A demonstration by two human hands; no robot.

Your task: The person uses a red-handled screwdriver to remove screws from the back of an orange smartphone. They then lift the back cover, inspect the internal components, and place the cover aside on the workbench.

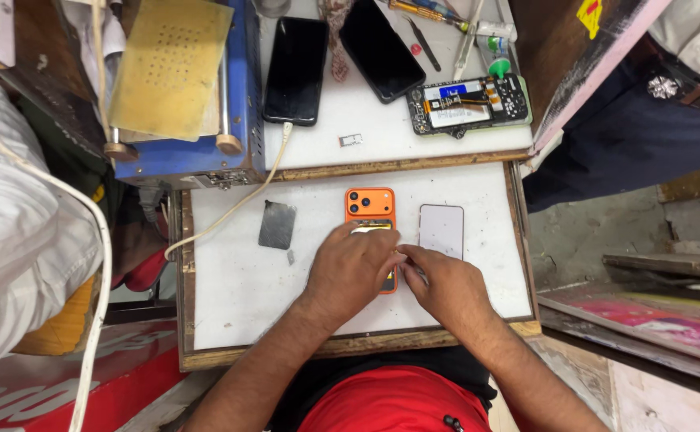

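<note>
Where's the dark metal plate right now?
In the head view, the dark metal plate lies flat on the white work board, left of the orange phone, beside the white cable.

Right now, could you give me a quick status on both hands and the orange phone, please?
Left hand flat on the orange phone, pinning it. Right hand at its right edge, fingertips meeting the left. Pale phone panel lies just beside.

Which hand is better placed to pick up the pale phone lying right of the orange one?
Likely the right hand: it lies just below the pale phone, nearly touching it. The left hand rests on the orange phone, farther away.
</note>
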